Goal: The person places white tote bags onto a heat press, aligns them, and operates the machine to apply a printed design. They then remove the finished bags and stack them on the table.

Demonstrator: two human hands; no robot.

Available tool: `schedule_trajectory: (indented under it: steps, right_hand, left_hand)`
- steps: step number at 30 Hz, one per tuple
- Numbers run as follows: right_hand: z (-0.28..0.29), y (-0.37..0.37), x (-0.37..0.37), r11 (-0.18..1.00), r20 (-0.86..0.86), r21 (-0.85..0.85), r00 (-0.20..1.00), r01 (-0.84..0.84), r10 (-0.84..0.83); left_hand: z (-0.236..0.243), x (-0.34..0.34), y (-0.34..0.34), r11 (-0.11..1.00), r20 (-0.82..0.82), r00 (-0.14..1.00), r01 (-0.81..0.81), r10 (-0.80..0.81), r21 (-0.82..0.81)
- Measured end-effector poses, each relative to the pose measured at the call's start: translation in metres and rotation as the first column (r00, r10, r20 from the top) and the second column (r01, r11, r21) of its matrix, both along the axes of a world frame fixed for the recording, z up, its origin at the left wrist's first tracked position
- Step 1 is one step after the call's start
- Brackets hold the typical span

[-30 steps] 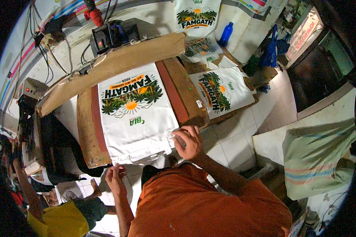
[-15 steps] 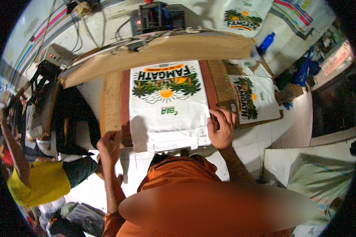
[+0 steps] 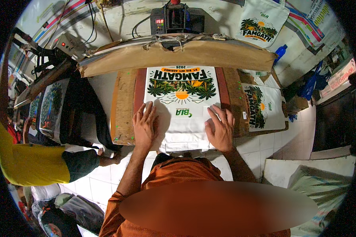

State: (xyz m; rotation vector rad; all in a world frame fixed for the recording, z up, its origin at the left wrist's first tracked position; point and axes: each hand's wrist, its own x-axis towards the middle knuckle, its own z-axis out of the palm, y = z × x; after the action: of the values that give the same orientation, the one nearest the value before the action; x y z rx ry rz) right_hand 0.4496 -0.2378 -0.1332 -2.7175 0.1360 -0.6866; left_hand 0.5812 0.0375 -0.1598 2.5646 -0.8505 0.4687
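Note:
A white cloth tote bag [image 3: 178, 128] lies flat in front of me, printed with palms, an orange sun and lettering that is upside down to me. My left hand [image 3: 145, 124] rests on its left edge with fingers spread. At the opposite edge is my right hand [image 3: 220, 129], fingers apart and touching the cloth. Neither hand is closed on anything. Beneath the bag is a red-brown pad on a wooden board [image 3: 124, 106]. The heat press's raised upper plate [image 3: 178, 57], wrapped in brown paper, spans above the bag's far end and hides part of it.
A similar printed bag [image 3: 261, 108] lies on the board's right. Another bag [image 3: 261, 23] hangs behind, near a blue bottle [image 3: 280, 52]. A control box [image 3: 160, 21] with a lit display stands at the back. On the left, a person in yellow [image 3: 35, 164] is near another press [image 3: 53, 104].
My left hand has moved right from beside the board onto the bag's left edge, its fingers now spread. My right hand stays at the right edge. The view and the person in yellow have shifted.

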Motion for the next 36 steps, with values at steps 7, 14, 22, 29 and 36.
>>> schedule_trajectory:
  steps: [7,14,22,29,36]
  right_hand:
    - [-0.001,-0.008,0.011,1.000,0.005,-0.022,1.000,-0.009,0.009]
    - [-0.006,-0.013,0.016,0.999,-0.003,-0.036,1.000,-0.021,0.021]
    - [-0.005,-0.013,0.016,1.000,-0.021,-0.018,1.000,-0.020,0.019]
    - [-0.004,-0.014,0.016,0.999,-0.024,-0.025,1.000,-0.021,0.020]
    - [-0.004,-0.013,0.016,1.000,-0.012,-0.010,1.000,-0.019,0.019]
  left_hand:
    - [0.004,0.001,0.000,1.000,-0.012,1.000,-0.019,0.019,0.020]
    - [-0.005,0.016,-0.002,1.000,0.023,0.999,-0.026,0.026,-0.001]
    - [-0.010,0.016,-0.001,0.999,0.032,0.999,0.006,-0.004,-0.047]
    - [-0.011,0.017,0.001,0.999,0.000,1.000,0.007,-0.007,-0.049]
    - [-0.008,0.013,-0.001,1.000,0.031,0.999,-0.008,0.008,-0.014]
